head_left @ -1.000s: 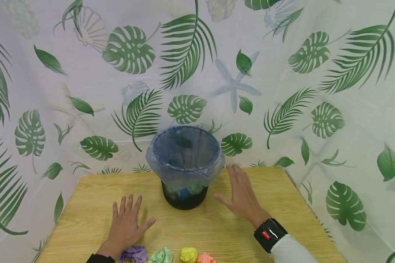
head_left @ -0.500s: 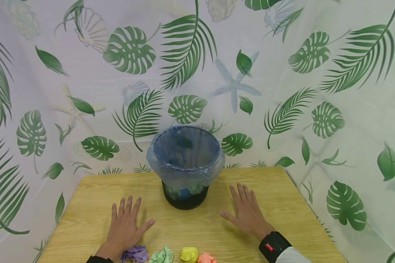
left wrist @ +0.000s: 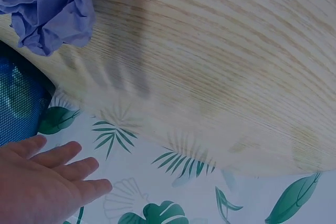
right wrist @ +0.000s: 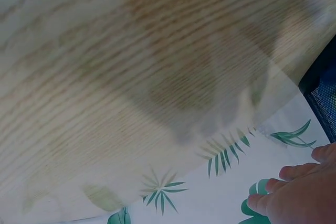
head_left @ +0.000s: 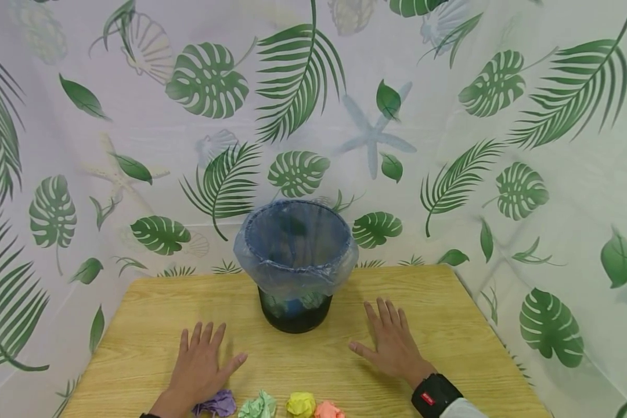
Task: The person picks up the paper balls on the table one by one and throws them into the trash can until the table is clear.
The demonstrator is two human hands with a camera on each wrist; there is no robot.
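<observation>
Both hands hold nothing. In the head view my left hand (head_left: 198,366) is spread over the left part of the table, just beyond a crumpled purple paper ball (head_left: 216,403). My right hand (head_left: 392,345), fingers spread, is to the right of a dark mesh bin (head_left: 295,313) and apart from it. A translucent blue bag (head_left: 292,278) lines the bin and folds over its rim. Along the front lie a green paper ball (head_left: 258,405), a yellow one (head_left: 300,404) and an orange one (head_left: 328,410). The left wrist view shows the purple ball and extended fingers (left wrist: 68,166).
The wood-grain table (head_left: 271,371) carries the bin near its back edge. Behind and to both sides hangs a white curtain (head_left: 313,128) printed with green leaves, shells and starfish. A black band (head_left: 435,395) circles the right wrist.
My right hand has drawn back from beside the bin toward me and come lower in view. The left hand has shifted slightly toward me. Bin and paper balls stay put.
</observation>
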